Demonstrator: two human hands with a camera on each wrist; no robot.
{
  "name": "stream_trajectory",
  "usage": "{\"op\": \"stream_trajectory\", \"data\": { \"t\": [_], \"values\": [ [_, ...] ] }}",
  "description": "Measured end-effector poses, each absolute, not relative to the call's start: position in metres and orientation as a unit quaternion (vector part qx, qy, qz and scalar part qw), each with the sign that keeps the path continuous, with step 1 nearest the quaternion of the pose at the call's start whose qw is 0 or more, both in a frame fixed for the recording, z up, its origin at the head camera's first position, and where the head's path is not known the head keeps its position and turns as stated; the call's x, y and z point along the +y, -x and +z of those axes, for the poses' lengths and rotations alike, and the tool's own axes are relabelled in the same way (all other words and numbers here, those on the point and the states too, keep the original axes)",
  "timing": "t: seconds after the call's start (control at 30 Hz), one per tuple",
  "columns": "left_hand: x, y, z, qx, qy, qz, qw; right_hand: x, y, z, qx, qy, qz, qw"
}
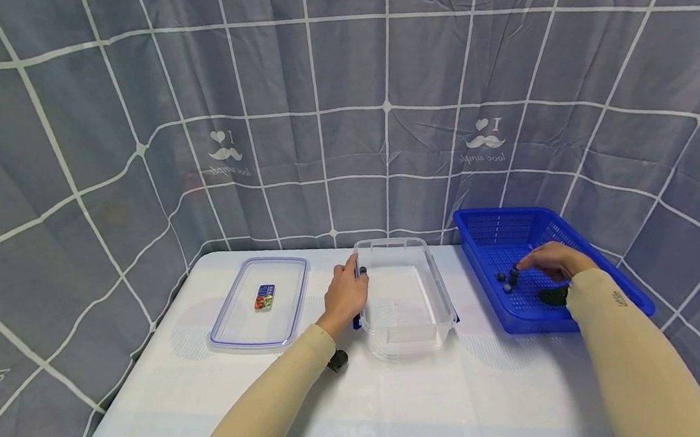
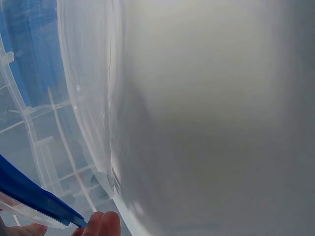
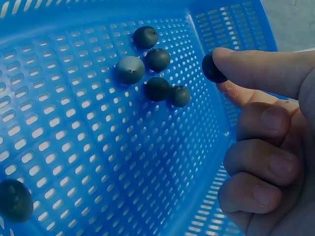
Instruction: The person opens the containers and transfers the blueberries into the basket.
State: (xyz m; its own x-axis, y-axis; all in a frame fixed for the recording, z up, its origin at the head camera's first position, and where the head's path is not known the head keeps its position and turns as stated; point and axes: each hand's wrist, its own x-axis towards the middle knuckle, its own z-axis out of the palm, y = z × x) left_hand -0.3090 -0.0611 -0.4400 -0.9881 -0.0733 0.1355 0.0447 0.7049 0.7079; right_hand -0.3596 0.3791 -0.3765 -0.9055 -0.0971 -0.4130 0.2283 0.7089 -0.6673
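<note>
My right hand (image 1: pixel 550 261) is over the blue basket (image 1: pixel 488 296), pinching a dark blueberry (image 3: pixel 211 68) between thumb and index finger, its other fingers curled. Several loose blueberries (image 3: pixel 157 89) lie on the basket's perforated bottom, one (image 3: pixel 15 200) apart from the cluster. My left hand (image 1: pixel 345 295) grips the left wall of a clear plastic container (image 1: pixel 407 335) by its blue side latch (image 2: pixel 34 199). Close to those fingers, a dark round berry (image 1: pixel 363 270) shows at the container's left wall. Some left fingers are cut off in the left wrist view.
A clear lid (image 1: pixel 234 326) with a blue seal and a colourful label (image 1: pixel 264 297) lies left of the container. All stand on a white-covered table (image 1: pixel 416 407). A grey checked curtain (image 1: pixel 356 141) hangs behind it. Small dark devices (image 1: pixel 337 360) sit under the wrists.
</note>
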Motion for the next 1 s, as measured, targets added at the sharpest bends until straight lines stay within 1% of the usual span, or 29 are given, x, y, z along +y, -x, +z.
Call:
{"op": "stream_trajectory", "data": {
  "t": [0.13,0.37,0.67,1.0],
  "values": [
    [-0.061,0.309,-0.439,-0.92,-0.008,-0.385,0.077,0.379,0.361,-0.378,0.897,-0.031,-0.389,0.209],
    [-0.06,0.31,-0.439,-0.919,-0.011,-0.387,0.074,0.366,0.365,-0.372,0.911,0.001,-0.37,0.18],
    [-0.06,0.311,-0.437,-0.919,-0.015,-0.387,0.074,0.323,0.374,-0.342,0.918,0.042,-0.359,0.165],
    [-0.06,0.312,-0.438,-0.919,-0.016,-0.386,0.075,0.272,0.37,-0.312,0.92,0.086,-0.353,0.146]
  ]
}}
